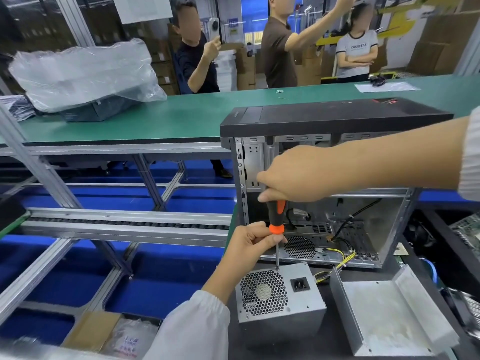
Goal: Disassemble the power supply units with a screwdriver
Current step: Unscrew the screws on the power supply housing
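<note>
head view: screwdriver set on the power supply unit

head camera looks down at a grey power supply unit (280, 297) standing low in the centre of the frame on a dark surface (335, 341), fan grille facing the camera. a screwdriver (277, 229) with a black and orange handle stands upright, its tip touching the unit's top edge. the right hand (293, 175) grips the handle top, fingers curled round it. the left hand (250, 245) pinches the orange collar and shaft between thumb and fingers. just behind stands an open computer case (324, 178) with yellow and black cables (337, 258) trailing to the unit. a bent metal cover (384, 310) lies lower right. three people stand beyond a green conveyor (155, 118) at the top.
</note>
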Available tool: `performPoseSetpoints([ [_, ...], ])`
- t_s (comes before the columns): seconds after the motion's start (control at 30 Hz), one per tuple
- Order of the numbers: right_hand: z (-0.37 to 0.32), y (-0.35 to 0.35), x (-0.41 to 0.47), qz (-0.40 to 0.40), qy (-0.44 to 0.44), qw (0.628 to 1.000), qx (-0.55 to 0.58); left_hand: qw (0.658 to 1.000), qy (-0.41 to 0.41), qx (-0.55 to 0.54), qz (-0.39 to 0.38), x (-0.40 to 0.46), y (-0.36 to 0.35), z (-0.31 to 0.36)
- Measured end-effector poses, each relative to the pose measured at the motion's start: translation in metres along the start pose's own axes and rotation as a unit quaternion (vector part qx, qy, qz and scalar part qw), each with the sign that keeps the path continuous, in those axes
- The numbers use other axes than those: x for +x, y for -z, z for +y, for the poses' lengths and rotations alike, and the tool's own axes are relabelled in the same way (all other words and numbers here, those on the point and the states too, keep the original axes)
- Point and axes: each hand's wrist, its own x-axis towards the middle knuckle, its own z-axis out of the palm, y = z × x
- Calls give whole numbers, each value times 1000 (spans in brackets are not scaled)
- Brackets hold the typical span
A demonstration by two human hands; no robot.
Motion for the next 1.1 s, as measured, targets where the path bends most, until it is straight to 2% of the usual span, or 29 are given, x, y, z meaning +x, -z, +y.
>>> performPoseSetpoints([
  [0.07,4,4,-3,-27,53,989,133,1000,1,-22,22,-1,0,1],
  [0.13,12,12,-7,-57,91,975,196,999,2,-38,31,-1,0,2],
  [0.2,13,17,-9,-84,65,972,208,999,3,-37,24,1,0,1],
  [0.27,8,18,-9,-94,-14,973,209,999,4,-34,17,2,0,0],
  [0.33,0,11,-7,-60,-63,987,137,999,9,-32,17,3,-2,1],
  [0.4,-3,1,-6,5,-36,998,61,999,14,-28,20,3,-2,2],
  [0.43,-2,-1,-7,3,-4,999,54,999,20,-27,16,2,-2,3],
  [0.53,11,4,-15,-71,64,983,158,999,17,-33,-39,1,0,3],
  [0.63,20,7,-19,-79,98,969,211,997,4,-12,-74,0,2,6],
  [0.7,18,5,-19,-65,79,967,234,998,4,-4,-60,1,2,6],
  [0.73,15,4,-19,-60,43,968,238,999,8,-4,-49,1,2,7],
  [0.8,6,-1,-16,-32,-28,983,177,999,9,-8,-32,1,2,8],
  [0.83,2,-6,-13,7,-45,992,117,1000,7,-10,-28,2,2,7],
  [0.9,-1,-14,-9,69,-40,996,41,999,13,-19,-22,3,1,8],
  [0.97,3,-11,-11,36,23,995,94,999,26,-30,0,4,0,8],
  [1.03,12,-2,-15,-33,75,978,194,998,41,-50,15,6,-2,6],
  [1.1,16,2,-17,-56,103,958,261,996,52,-66,17,6,-4,4],
])
